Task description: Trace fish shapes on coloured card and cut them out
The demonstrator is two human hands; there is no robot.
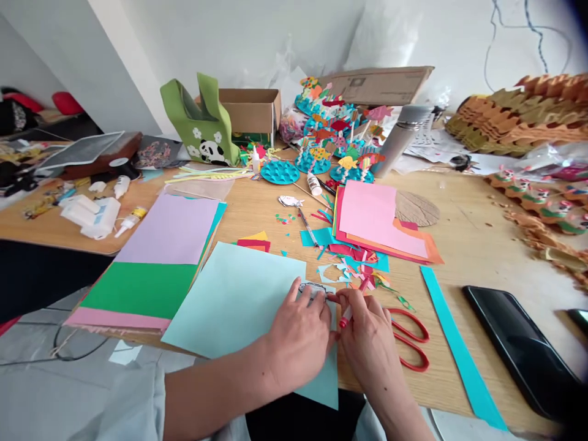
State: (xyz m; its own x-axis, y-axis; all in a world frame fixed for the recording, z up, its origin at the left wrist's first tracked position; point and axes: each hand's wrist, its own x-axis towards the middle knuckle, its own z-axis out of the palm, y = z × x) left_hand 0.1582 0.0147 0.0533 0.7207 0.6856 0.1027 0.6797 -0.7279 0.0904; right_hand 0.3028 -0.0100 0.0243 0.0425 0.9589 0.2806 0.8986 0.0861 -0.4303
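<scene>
My left hand (pixel 301 343) lies with fingers spread on a sheet of light blue paper (pixel 243 294). Its fingertips press on a small paper piece with a dark drawn outline (pixel 316 288) near the sheet's right edge. Close beside it, my right hand (pixel 367 334) has its fingers closed around a red marker (pixel 346 315). Part of the marker is hidden by the fingers. Red-handled scissors (pixel 416 361) lie just right of that hand, their blades out of sight beneath it. A white paper fish (pixel 291 201) and a pen (pixel 309 228) rest farther back.
Coloured paper stacks lie on the left (pixel 156 282) and at centre right (pixel 367 211), with paper scraps (pixel 353 254) in front. A turquoise strip (pixel 459 343) and a black phone (pixel 514 343) are on the right. Behind stand fish decorations (pixel 321 138), a flask (pixel 404 138) and a green panda bag (pixel 206 131).
</scene>
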